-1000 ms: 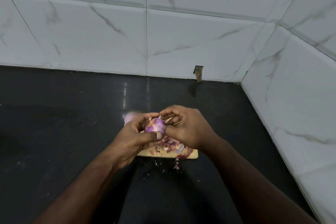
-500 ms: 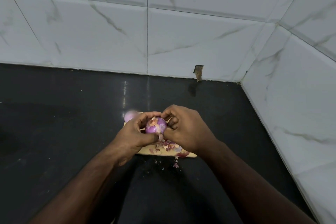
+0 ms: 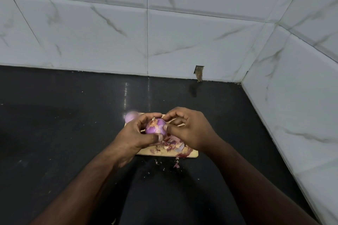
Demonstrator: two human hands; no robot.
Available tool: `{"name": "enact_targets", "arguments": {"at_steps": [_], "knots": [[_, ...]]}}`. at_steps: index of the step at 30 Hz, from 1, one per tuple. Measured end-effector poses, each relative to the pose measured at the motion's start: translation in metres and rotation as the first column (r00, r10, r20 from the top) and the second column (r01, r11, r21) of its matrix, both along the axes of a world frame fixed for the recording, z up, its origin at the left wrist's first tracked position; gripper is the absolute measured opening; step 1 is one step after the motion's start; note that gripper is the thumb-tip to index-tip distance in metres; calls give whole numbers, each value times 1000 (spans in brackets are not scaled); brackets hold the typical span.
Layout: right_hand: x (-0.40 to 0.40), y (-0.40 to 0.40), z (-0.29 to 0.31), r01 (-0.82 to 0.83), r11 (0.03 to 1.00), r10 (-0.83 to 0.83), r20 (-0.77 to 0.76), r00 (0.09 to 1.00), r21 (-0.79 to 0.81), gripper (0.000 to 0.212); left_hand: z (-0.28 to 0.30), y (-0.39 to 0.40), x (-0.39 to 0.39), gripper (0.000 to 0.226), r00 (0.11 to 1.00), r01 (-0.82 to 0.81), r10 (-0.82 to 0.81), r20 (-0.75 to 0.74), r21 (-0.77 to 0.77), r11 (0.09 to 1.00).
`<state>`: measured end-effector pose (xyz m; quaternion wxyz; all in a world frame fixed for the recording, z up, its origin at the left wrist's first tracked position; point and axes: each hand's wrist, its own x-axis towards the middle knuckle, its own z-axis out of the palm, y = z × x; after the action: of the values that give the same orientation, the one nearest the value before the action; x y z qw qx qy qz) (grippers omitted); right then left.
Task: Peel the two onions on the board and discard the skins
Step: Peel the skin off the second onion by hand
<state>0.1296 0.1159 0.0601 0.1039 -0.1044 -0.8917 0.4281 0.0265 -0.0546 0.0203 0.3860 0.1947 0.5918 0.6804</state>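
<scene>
Nearest the camera, a few loose flakes [image 3: 176,164] have fallen off the front edge of the wooden board [image 3: 190,154] onto the dark countertop [image 3: 54,133], and a heap of torn skins [image 3: 173,145] lies on the board's near half. Just above that heap both hands work in the air. The left hand [image 3: 133,136] is curled around the purple onion [image 3: 155,127], thumb under it and fingers over the top, gripping it firmly; the right hand [image 3: 190,129] is closed to a pinch, thumb pressed on the onion's right side and forefinger hooked at its top — whether a strip of skin is actually caught between them is hard to tell at this size. The onion shows glossy purple on the right and papery tan scraps on its upper left, so this looks like mid-peel on the second bulb. Beyond the left hand, at the board's far left corner, a pale pink onion [image 3: 130,116] rests, seemingly already bare. The next move probably calls for turning the held onion to bring the tan patch under the right thumb, lifting an edge and pulling it free — then gathering skins and stray flakes for discarding.
</scene>
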Motion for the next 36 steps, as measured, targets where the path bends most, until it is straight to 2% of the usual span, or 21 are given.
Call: {"name": "enact_targets", "arguments": {"at_steps": [6, 9, 15, 19, 22, 24, 28, 31, 34, 36], "knots": [[1, -3, -10, 76, 997, -75, -83, 994, 12, 19, -2, 0, 3, 58, 1000, -4, 4, 6, -5, 1000], [4, -5, -10, 42, 999, -43, -68, 997, -22, 20, -4, 0, 2, 60, 1000, -17, 17, -14, -12, 1000], [5, -6, -10, -7, 991, 17, -76, 997, 135, 27, -6, 0, 4, 62, 999, -38, 38, -12, -24, 999], [6, -14, -15, 109, 991, -101, -99, 990, 83, 24, -3, 0, 6, 62, 1000, -28, 28, 3, 8, 1000], [3, -16, -18, 211, 977, -211, -86, 974, -10, 23, -2, 0, 6, 59, 996, -33, 27, 85, 66, 997], [1, -15, -20, 225, 974, -225, -67, 972, -15, 24, 1, 0, 7, 57, 986, -13, -7, 166, 115, 993], [-2, -11, -26, 217, 975, -214, -68, 974, 47, 24, 0, -1, 6, 62, 965, 50, -95, 246, 185, 982], [-3, 0, -28, 219, 967, -211, -73, 975, 131, 24, -3, -2, 4, 61, 952, 49, -103, 289, 190, 981], [-2, 8, -25, 129, 962, -148, 64, 987, 239, 32, -7, -3, 2, 59, 939, 1, -65, 339, 184, 983], [0, 10, -19, 96, 974, -115, 80, 990, 207, 34, -8, -4, 1, 58, 944, 2, -57, 324, 167, 986]]}}
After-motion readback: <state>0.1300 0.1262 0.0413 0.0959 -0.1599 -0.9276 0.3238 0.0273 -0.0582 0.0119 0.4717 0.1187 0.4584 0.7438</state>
